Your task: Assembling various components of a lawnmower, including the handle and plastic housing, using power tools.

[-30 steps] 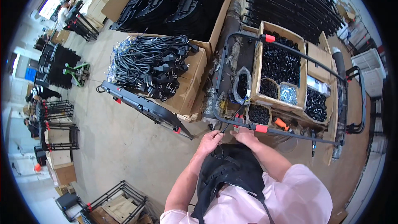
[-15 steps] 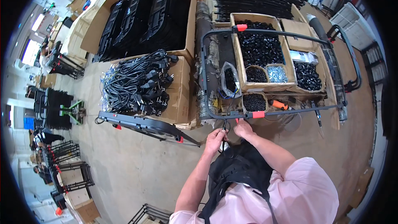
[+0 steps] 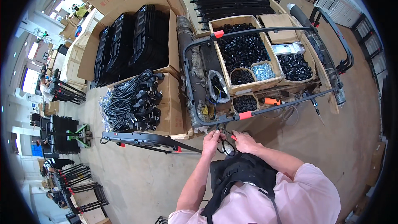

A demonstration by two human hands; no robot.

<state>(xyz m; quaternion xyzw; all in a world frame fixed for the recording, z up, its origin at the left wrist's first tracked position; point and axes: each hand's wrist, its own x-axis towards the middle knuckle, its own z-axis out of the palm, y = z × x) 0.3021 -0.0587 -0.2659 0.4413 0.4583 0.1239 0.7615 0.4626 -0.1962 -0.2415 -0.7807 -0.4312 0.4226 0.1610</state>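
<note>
A black tubular frame (image 3: 273, 108) with red clips lies across the bench in front of me. Just below its near bar, my left hand (image 3: 210, 142) pinches a black power cable (image 3: 226, 147). The cable hangs in a loop between my hands, and its thin coloured wire ends (image 3: 217, 93) rise past the bar. Close by on the right, my right hand (image 3: 246, 142) is closed around a small item whose red part (image 3: 234, 137) sticks out toward the cable. The rest of that item is hidden by my fingers.
Bins of black knobs (image 3: 242, 47), silver screws (image 3: 263, 71) and dark screws (image 3: 245, 103) stand inside the frame. An orange tool (image 3: 272, 101) and a screwdriver (image 3: 316, 105) lie near its bar. Bundled cables (image 3: 132, 103) and a carton of black panels (image 3: 141, 41) are at left.
My right hand has drawn back from the frame's near bar toward me. The cable loop now shows more fully between my hands. The whole view has shifted.
</note>
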